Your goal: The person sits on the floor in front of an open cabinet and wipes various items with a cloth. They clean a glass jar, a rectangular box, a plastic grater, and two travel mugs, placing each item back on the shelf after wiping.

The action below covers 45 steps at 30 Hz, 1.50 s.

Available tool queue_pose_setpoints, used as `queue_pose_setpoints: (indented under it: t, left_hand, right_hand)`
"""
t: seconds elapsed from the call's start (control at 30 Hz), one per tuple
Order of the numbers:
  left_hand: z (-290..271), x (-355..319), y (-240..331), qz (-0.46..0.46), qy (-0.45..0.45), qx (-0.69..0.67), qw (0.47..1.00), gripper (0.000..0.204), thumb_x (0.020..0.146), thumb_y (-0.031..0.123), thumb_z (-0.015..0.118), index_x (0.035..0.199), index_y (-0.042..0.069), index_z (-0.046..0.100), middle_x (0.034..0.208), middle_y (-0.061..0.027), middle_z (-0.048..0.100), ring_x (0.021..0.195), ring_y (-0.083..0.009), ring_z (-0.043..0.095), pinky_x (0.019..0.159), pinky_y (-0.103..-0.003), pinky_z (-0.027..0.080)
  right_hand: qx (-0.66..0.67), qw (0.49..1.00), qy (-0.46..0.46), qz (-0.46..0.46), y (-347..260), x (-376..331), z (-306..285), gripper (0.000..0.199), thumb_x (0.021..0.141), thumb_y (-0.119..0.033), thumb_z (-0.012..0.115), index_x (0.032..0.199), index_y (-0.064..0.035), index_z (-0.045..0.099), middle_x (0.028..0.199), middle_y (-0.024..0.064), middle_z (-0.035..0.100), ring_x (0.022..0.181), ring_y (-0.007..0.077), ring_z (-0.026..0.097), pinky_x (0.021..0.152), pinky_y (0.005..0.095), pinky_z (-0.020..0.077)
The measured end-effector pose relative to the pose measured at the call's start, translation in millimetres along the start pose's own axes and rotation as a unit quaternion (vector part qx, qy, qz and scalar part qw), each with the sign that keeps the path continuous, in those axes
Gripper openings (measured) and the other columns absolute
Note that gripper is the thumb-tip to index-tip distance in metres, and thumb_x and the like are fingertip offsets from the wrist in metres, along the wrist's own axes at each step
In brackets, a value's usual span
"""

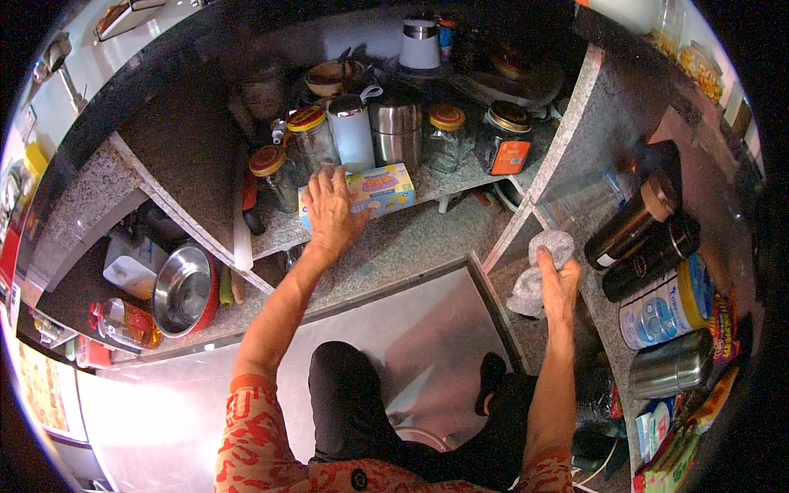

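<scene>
My left hand (331, 212) lies over the left part of a yellow and light-blue cardboard box (390, 189) at the front edge of the shelf. Its fingers reach over the top of the box and its thumb spreads along the front. In my right hand (560, 283) is a bunched grey-white cloth (530, 292), gripped between thumb and fingers beside the right-hand partition. Behind the box stand a white tumbler with a strap (351, 135), a steel canister (396, 131) and glass jars, one with a yellow-rimmed lid (312, 135).
A granite partition (546, 156) divides the shelves on the right. Dark flasks (637, 218), a blue-white tin (657, 312) and a steel canister (670, 366) stand beyond it. At the lower left are a steel bowl (182, 287) and an oil bottle (123, 322).
</scene>
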State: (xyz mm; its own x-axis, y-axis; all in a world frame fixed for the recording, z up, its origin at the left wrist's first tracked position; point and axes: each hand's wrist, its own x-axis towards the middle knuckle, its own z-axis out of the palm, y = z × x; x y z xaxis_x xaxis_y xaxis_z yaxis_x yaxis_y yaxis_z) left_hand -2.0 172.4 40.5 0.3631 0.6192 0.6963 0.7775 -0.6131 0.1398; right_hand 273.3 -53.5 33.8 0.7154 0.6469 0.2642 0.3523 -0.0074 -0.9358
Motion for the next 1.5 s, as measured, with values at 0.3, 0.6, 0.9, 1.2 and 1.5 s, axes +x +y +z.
queue_pose_setpoints:
  t: [0.3, 0.6, 0.9, 1.2, 1.5]
  left_hand:
    - [-1.5, 10.1, -15.4, 0.022, -0.139, 0.097, 0.985, 0.078, 0.050, 0.032, 0.081, 0.115, 0.006, 0.046, 0.107, -0.0112, 0.049, 0.103, -0.0300, 0.044, 0.084, -0.042, 0.038]
    - [-29.9, -6.4, 49.4, -0.002, -0.110, -0.054, 0.992, 0.062, 0.052, 0.026, 0.079, 0.102, 0.006, 0.048, 0.095, -0.0115, 0.057, 0.092, -0.0301, 0.055, 0.076, -0.044, 0.040]
    - [-22.9, -41.7, 153.0, 0.073, -0.117, -0.164, 0.977, 0.063, 0.050, 0.027, 0.079, 0.101, 0.006, 0.048, 0.093, -0.0089, 0.053, 0.088, -0.0285, 0.052, 0.072, -0.044, 0.040]
    - [-30.2, -60.1, 111.1, -0.212, -0.306, -0.503, 0.780, 0.080, 0.068, 0.041, 0.076, 0.119, -0.010, 0.041, 0.105, -0.0164, 0.054, 0.089, -0.0224, 0.056, 0.070, -0.032, 0.049]
    - [-30.6, -52.0, 136.3, -0.285, -0.383, -0.730, 0.489, 0.051, 0.081, 0.028, 0.067, 0.106, -0.013, 0.052, 0.097, -0.0136, 0.059, 0.076, -0.0156, 0.058, 0.050, -0.027, 0.050]
  right_hand:
    - [0.014, 1.000, -0.010, 0.004, 5.5, -5.9, -3.3, 0.017, 0.083, -0.014, 0.060, 0.090, 0.0007, 0.063, 0.084, 0.0026, 0.063, 0.076, 0.0116, 0.055, 0.070, 0.0285, 0.0443]
    - [0.222, 0.953, -0.122, 0.167, 2.3, -42.6, 42.7, 0.024, 0.077, -0.021, 0.070, 0.091, -0.0032, 0.064, 0.084, 0.0031, 0.064, 0.074, 0.0116, 0.059, 0.066, 0.0264, 0.0471]
    - [0.474, 0.848, -0.055, 0.231, -19.6, -35.7, 45.4, 0.042, 0.076, -0.018, 0.070, 0.112, -0.0050, 0.052, 0.100, 0.0068, 0.059, 0.088, 0.0166, 0.058, 0.075, 0.0314, 0.0481]
    - [0.501, 0.829, 0.008, 0.249, 0.8, -21.6, 13.1, 0.043, 0.069, -0.010, 0.074, 0.108, -0.0038, 0.055, 0.098, 0.0073, 0.061, 0.084, 0.0177, 0.060, 0.070, 0.0316, 0.0503]
    - [0.467, 0.863, 0.016, 0.195, -18.4, -27.9, -24.5, 0.020, 0.079, -0.021, 0.068, 0.089, -0.0065, 0.059, 0.080, 0.0040, 0.062, 0.068, 0.0126, 0.059, 0.059, 0.0266, 0.0500]
